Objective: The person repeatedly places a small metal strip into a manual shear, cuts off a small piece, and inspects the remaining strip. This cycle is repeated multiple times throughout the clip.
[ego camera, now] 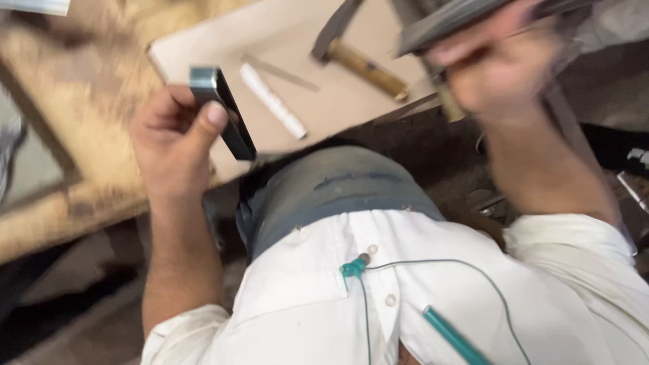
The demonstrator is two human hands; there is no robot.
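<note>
My left hand [172,138] is closed around a short dark rectangular metal bar [223,111], thumb pressed on its upper end, holding it tilted over the edge of a pale board [297,40]. My right hand [500,67] is blurred at the upper right, gripping a long dark flat metal piece [446,20] together with a thin brownish tool. On the board lie a wooden-handled hammer [365,64], a white stick [272,101] and a thin metal strip [280,73].
A rough wooden bench [88,101] dusted with sawdust runs at the left. My white shirt [405,297] with a teal cord and pen fills the bottom. Dark metal parts [629,176] lie at the right edge.
</note>
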